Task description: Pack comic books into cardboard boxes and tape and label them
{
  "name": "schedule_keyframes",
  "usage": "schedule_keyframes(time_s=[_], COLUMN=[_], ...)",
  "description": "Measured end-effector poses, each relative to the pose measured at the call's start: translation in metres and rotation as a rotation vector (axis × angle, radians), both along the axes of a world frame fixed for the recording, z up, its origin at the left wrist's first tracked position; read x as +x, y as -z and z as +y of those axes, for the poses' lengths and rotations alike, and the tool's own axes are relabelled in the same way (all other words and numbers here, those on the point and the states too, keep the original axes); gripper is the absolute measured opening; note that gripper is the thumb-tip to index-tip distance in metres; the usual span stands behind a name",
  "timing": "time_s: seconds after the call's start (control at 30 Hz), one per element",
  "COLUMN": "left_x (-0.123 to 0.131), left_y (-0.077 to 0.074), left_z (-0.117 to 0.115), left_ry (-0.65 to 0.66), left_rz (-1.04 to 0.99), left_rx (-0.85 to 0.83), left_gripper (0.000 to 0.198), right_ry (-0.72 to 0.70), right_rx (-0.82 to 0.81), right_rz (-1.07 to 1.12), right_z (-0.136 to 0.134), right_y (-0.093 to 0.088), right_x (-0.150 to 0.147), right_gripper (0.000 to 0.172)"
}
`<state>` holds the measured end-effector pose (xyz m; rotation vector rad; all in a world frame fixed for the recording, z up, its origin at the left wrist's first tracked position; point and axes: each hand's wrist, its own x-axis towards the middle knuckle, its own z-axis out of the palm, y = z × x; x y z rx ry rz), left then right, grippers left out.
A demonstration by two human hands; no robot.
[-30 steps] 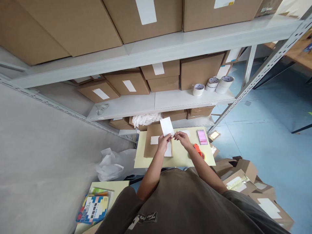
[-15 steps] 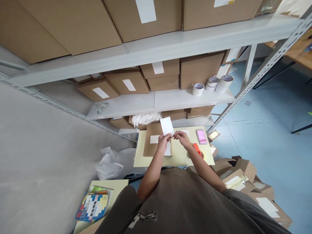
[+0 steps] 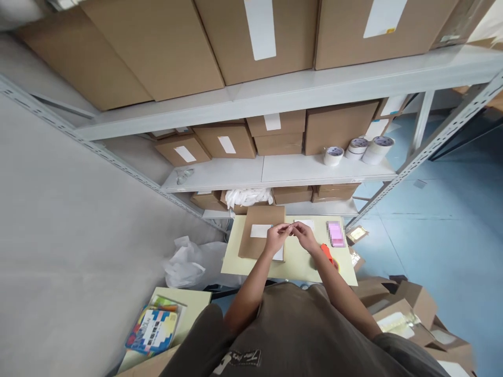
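Observation:
My left hand (image 3: 275, 238) and my right hand (image 3: 305, 236) meet above the pale yellow table (image 3: 236, 266). Fingertips of both are pinched together; whatever they hold, if anything, is too small or hidden to make out. Beneath and left of them lies a flat cardboard box (image 3: 251, 248) with a white label (image 3: 260, 231) on it. Another white paper (image 3: 279, 254) shows at the box's right edge, partly behind my left wrist. An orange tape dispenser (image 3: 326, 251) is beside my right forearm.
Shelving with cardboard boxes (image 3: 280, 141) and tape rolls (image 3: 334, 155) rises in front. A blurred pink item (image 3: 336, 234) lies at the table's right. Flattened cartons (image 3: 408, 309) cover the floor at right; a white plastic bag (image 3: 184, 264) and a colourful package (image 3: 153, 330) are at left.
The white paper slip held upright in my left hand no longer shows. My hands have come together at the fingertips. The view has shifted, so the shelves and table appear lower and further right.

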<state>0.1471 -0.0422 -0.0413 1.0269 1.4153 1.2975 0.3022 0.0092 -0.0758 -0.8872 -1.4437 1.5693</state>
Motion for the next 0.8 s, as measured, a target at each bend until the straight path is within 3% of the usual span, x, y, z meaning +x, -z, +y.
schedule_keyframes(time_s=[0.4,0.63,0.8], left_x=[0.002,0.002,0.001], left_y=[0.015,0.02,0.022], left_z=[-0.017,-0.023,-0.027], left_ry=[-0.077,-0.065,-0.081], left_rz=[0.108,0.155,0.273], left_rx=[0.029,0.04,0.077], left_gripper=[0.034,0.028,0.024], right_ry=[-0.026,0.026,0.081], right_rx=[0.069,0.077,0.222], right_rz=[-0.096,-0.113,-0.234], right_z=[-0.014,-0.02,-0.025], right_y=[-0.003,0.007,0.01], right_x=[0.001,-0.002,-0.003], right_gripper=[0.042,0.041,0.039])
